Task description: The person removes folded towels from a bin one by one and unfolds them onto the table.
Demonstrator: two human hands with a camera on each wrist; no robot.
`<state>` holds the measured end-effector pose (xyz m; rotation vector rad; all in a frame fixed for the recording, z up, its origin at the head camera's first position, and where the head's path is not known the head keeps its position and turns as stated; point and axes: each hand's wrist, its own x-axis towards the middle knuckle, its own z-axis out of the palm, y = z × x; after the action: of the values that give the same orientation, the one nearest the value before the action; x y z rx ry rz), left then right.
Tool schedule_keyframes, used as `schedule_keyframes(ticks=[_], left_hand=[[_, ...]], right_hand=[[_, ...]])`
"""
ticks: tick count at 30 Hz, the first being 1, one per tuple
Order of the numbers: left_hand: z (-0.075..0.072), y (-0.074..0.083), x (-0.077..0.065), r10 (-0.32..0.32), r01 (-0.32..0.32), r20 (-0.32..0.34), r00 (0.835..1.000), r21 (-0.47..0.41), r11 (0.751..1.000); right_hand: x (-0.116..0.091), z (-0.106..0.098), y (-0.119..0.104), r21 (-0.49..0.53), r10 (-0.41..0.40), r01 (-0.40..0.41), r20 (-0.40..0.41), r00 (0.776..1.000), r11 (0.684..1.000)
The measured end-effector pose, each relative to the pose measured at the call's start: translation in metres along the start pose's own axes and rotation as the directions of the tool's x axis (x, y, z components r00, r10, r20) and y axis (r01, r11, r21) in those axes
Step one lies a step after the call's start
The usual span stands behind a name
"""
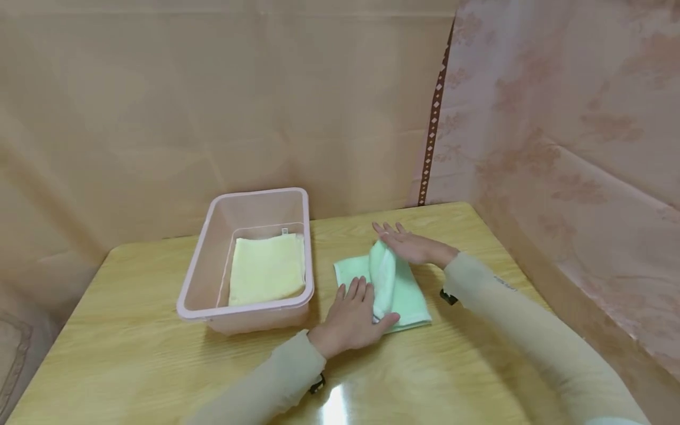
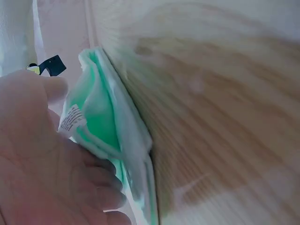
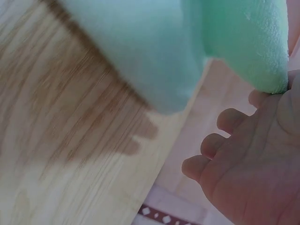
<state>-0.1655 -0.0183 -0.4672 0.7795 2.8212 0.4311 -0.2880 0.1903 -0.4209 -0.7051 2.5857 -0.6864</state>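
A light green towel [image 1: 411, 298] lies on the wooden table with one folded part standing up between the two hands. My left hand [image 1: 353, 319] is spread against the near left side of this raised fold, thumb held apart. Beside that thumb a white care label [image 2: 72, 119] sticks out from the towel's edge in the left wrist view. At the far end, my right hand [image 1: 411, 245] reaches over the fold's top with straight fingers touching it. In the right wrist view the rounded towel corner rests against the base of those fingers; the thumb is mostly hidden.
To the left stands a pink plastic basin [image 1: 193, 283], holding a folded pale yellow towel [image 1: 268, 268] that has a small label. Curtains hang behind the table [image 1: 143, 330] and along its right side. Both wrists carry dark straps.
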Motion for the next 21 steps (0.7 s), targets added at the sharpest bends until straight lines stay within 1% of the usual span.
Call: schedule_keyframes(ticks=[3, 6, 8, 11, 13, 18, 21], left_hand=[[0.001, 0.008, 0.006, 0.007, -0.007, 0.001, 1.000, 0.013, 1.000], [0.000, 0.018, 0.011, 0.010, -0.010, 0.005, 1.000, 0.041, 0.999], [0.000, 0.027, 0.015, 0.003, -0.002, -0.012, 1.000, 0.068, 0.998], [0.002, 0.042, 0.023, -0.004, 0.010, -0.054, 0.999, 0.117, 0.993], [0.004, 0.053, 0.028, -0.009, 0.019, -0.077, 0.997, 0.130, 0.991], [0.009, 0.077, 0.039, 0.000, 0.010, -0.103, 0.995, 0.098, 0.995], [0.011, 0.086, 0.044, -0.005, 0.013, -0.118, 0.993, 0.066, 0.998]], right_hand=[[-0.005, -0.003, 0.011, 0.003, 0.021, -0.021, -0.019, 1.000, 1.000], [-0.009, -0.006, 0.021, 0.007, 0.038, -0.038, -0.019, 0.999, 0.999], [-0.012, -0.009, 0.028, 0.009, 0.041, -0.041, -0.024, 0.999, 0.999], [-0.020, -0.015, 0.038, 0.020, 0.041, -0.040, -0.040, 0.998, 0.999], [-0.027, -0.018, 0.046, 0.027, 0.046, -0.045, -0.046, 0.998, 0.999], [-0.048, -0.027, 0.067, 0.008, 0.065, -0.065, -0.054, 0.996, 0.998], [-0.054, -0.030, 0.073, -0.013, 0.061, -0.062, -0.067, 0.996, 0.998]])
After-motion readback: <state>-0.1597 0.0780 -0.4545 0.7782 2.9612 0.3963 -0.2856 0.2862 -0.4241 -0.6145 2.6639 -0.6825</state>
